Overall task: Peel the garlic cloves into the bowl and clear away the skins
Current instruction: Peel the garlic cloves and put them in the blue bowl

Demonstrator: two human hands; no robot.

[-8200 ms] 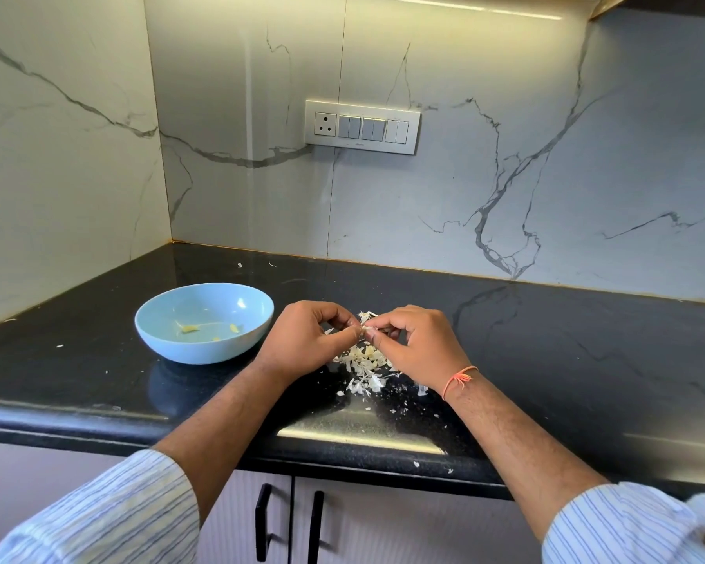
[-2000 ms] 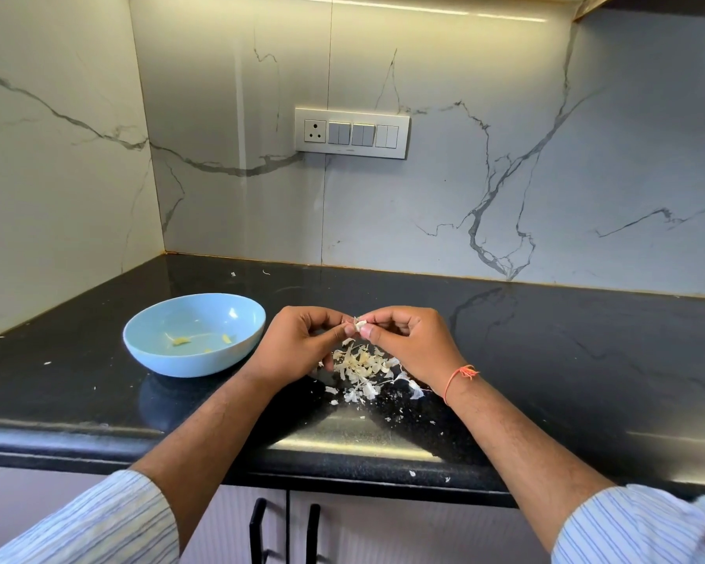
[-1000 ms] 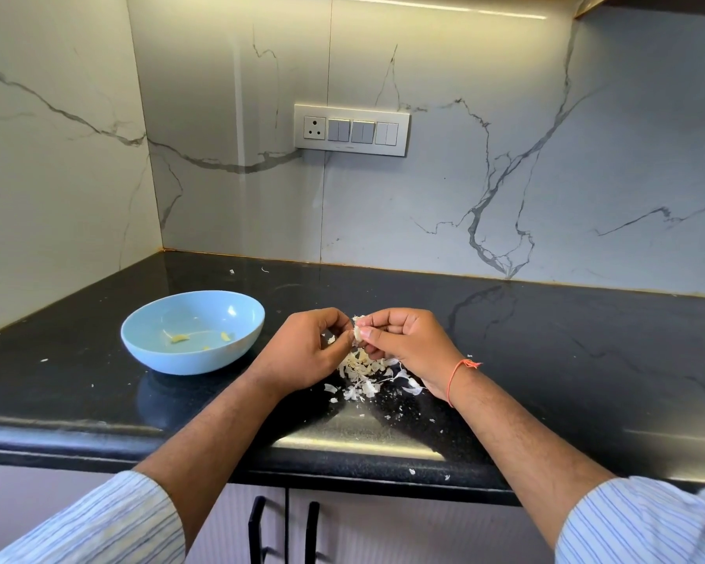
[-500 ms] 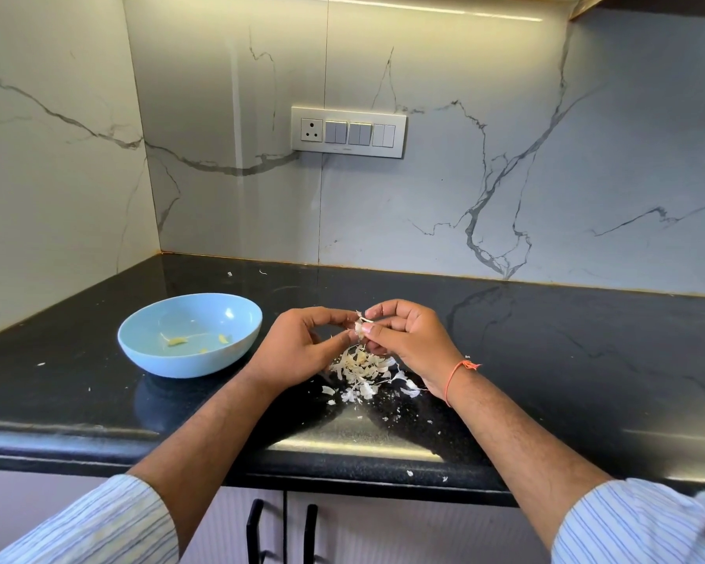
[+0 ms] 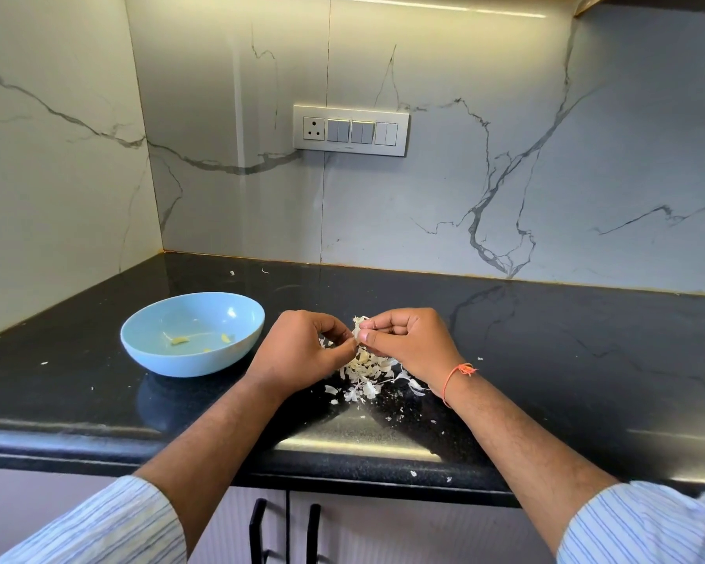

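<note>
I see the glossy round blue bowl (image 5: 192, 333) holding a few pale yellow peeled bits. Just right of the bowl, my left hand (image 5: 302, 352) and right hand (image 5: 408, 343) both curl to pinch one papery garlic clove (image 5: 358, 324), mostly hidden by fingertips. Flaky white skins (image 5: 367, 372) lie heaped beneath it.

Striped sleeves (image 5: 98, 527) (orange wrist thread (image 5: 456, 374))

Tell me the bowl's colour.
Light blue; the bowl shows best in the head view.
</note>
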